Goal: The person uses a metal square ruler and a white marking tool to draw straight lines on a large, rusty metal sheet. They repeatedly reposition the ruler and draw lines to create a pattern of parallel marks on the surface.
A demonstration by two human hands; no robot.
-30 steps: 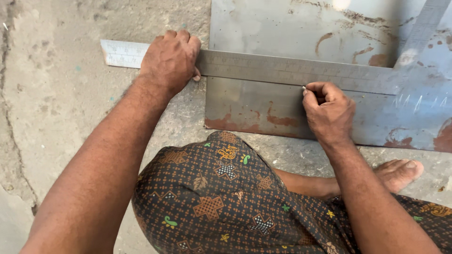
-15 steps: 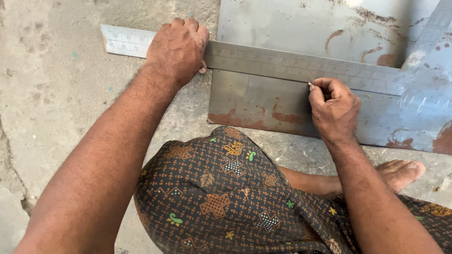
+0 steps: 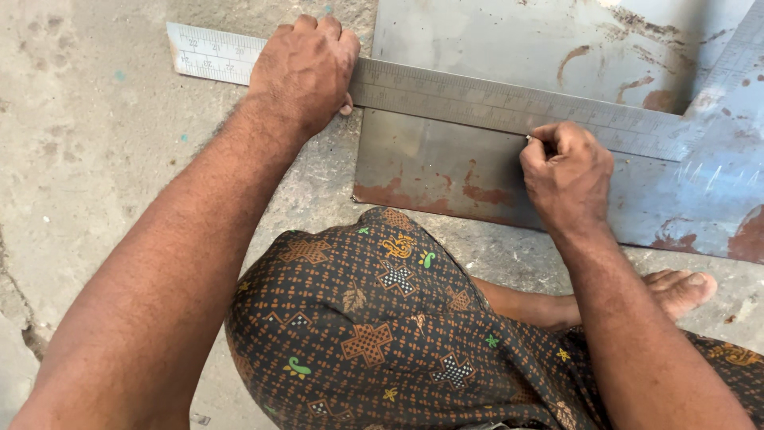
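- The left hand [image 3: 306, 68] lies palm down on the long blade of a steel square [image 3: 477, 99], fingers curled over its far edge and the thumb tip just below its near edge, pinning it flat without gripping anything.
- The right hand [image 3: 567, 173] is closed into a loose fist around a thin scriber [image 3: 532, 141], of which only the pale tip shows between thumb and forefinger.
- That tip touches the near edge of the square's blade, about midway along the part that crosses the sheet.
- The square's blade runs from the upper left, where its numbered end overhangs the floor, down to the right; there it meets a second arm that rises toward the top right corner.
- Under it lies a rusty steel sheet [image 3: 446, 163], grey with brown patches, flat on the ground, its near edge just ahead of the person's knee.
- The knee is covered by a dark patterned cloth [image 3: 374, 334] with orange motifs.
- A bare foot [image 3: 676, 291] rests near the sheet's near edge, below the right wrist.
- All of this sits on a rough concrete floor [image 3: 87, 175], cracked at the lower left.
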